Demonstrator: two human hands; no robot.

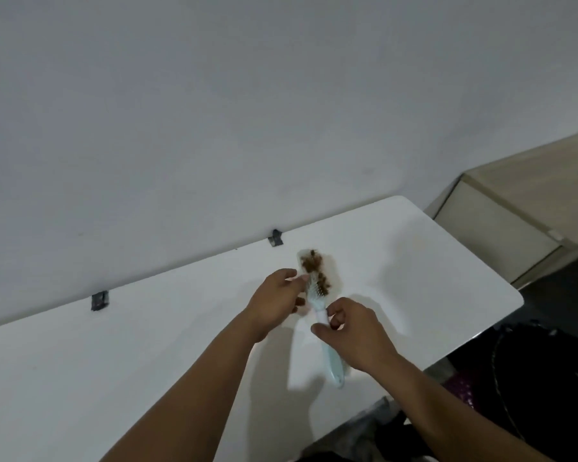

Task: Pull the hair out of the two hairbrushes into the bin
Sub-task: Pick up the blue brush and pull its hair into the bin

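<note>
Gripping a pale blue plastic hairbrush (321, 315) above a white tabletop (147, 361), a person has barely begun the job, to judge from the head camera's only view. The left hand (274, 301) is closed on the side of the brush head, fingers curled round its edge; the right hand (351, 331) is pinched on the neck, where the handle meets the head. The handle runs down toward the tabletop's near edge, under the right wrist. A thick clump of brown hair (317, 271) sits tangled across the bristles, nearly all of it apparently in place, and neither hand has hold of it. Only this one brush can be seen; the second is out of sight, so its state cannot be judged. A black bin with a dark liner (544, 371) stands below the tabletop's right end, near the right arm, and no loose hair can be made out in it. By this showing, stripping this brush, dropping the hair and cleaning the other brush all remain.
</note>
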